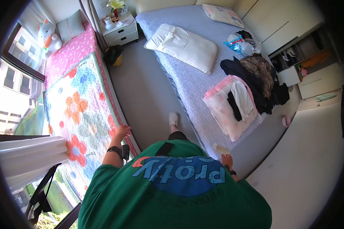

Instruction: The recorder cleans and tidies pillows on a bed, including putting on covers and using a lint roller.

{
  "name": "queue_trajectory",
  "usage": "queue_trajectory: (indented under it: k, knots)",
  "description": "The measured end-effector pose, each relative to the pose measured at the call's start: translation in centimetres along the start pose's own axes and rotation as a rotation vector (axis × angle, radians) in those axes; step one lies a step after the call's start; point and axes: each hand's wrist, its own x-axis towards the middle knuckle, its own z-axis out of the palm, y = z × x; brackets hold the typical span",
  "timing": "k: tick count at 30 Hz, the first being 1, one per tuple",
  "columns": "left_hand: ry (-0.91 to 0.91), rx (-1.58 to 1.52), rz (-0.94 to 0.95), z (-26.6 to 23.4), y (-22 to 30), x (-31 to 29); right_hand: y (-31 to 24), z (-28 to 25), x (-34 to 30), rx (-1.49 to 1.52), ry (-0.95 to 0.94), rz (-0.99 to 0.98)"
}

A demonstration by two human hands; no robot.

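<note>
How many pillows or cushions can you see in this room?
3: a white pillow on the large bed, a patterned pillow near its far end, and a grey cushion beside the plush toy. Others could be hidden.

Free to pass over the floor between window seat and bed, narrowed by the dark bundle near the nightstand. Beyond the right hand, blocked by quilt and dark clothes; passable between quilt and white pillow.
</note>
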Motion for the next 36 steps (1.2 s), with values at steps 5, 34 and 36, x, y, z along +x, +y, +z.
queue_trajectory:
  k: [5, 34, 36]
  knots:
    - [-0.011, -0.081, -0.077, -1.3, 1.9, 3.1, -6.5, -0.4, 10.9, -0.032, -0.106, -0.023]
    - [0.101, 0.096, -0.021, -18.6, 33.0, 27.8, -60.7, 4.0, 44.8, 0.022, -0.173, -0.526]
    - [0.092, 0.137, 0.015, -19.8, 35.1, 29.8, -62.6, 4.0, 45.7, 0.026, -0.208, -0.493]
